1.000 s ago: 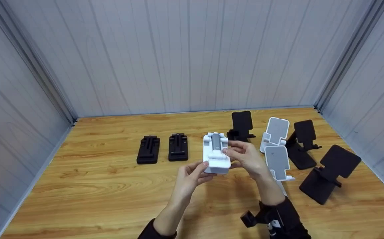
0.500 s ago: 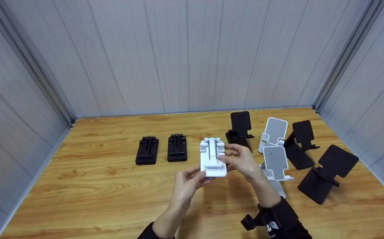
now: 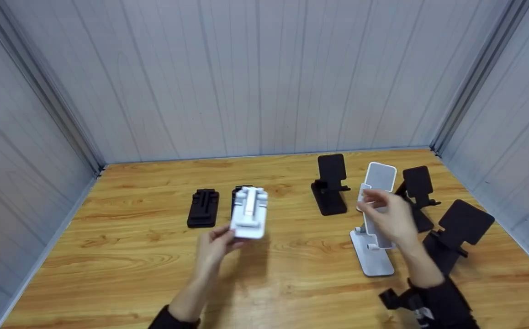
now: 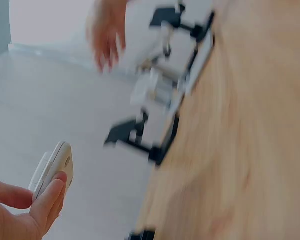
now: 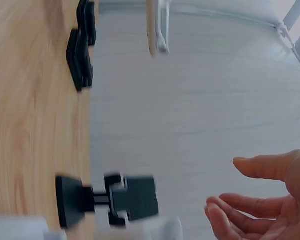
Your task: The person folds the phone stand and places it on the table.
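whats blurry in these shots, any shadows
Head view: right hand slightly blurred, soft shadow on the table below the folded white stand; left wrist view: unfolded stands smeared, folded white stand sharper; right wrist view: unfolded black stand soft-edged.

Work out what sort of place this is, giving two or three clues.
Probably a work or demonstration booth: pale grey, grain-streaked panel walls enclose three sides of a yellow-brown wood-grain tabletop, which bears black and white plastic-looking folding stands.

L hand (image 3: pixel 217 243) in pinch grip; R hand (image 3: pixel 391 218) raised w/ fingers (image 5: pixel 254 205) loosely bent.
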A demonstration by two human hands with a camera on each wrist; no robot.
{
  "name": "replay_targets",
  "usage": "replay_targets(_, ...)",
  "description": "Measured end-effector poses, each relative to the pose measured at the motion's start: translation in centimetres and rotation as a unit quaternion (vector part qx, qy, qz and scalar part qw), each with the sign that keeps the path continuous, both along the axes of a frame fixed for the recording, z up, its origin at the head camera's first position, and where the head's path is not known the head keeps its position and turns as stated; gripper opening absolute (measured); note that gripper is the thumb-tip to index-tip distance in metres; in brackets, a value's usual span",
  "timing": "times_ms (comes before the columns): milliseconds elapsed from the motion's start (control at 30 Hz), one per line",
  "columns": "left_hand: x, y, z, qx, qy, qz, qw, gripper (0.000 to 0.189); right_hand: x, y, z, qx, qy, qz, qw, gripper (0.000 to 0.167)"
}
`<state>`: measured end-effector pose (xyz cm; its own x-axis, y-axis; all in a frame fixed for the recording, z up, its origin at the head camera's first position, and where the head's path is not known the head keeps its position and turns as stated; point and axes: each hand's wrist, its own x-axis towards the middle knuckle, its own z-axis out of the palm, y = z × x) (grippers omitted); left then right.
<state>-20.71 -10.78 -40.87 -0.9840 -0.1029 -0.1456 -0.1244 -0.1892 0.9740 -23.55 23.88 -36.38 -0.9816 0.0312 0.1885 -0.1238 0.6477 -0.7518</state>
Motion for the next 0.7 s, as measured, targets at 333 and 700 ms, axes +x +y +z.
replay_targets(333, -3.8, -6.9, 0.1, -0.041, -0.036, 0.092, 0.9943, 0.045, 0.1, 5.9, -0.7, 0.062, -0.064, -0.064, 0.994, 0.063)
replay_targets(700, -6.9, -13.0, -2.2, -0.08, -0.102, 0.158, 0.9788, 0.052, -0.7, 7.3, -3.0, 0.022, -0.134, -0.018, 0.9906, 0.058)
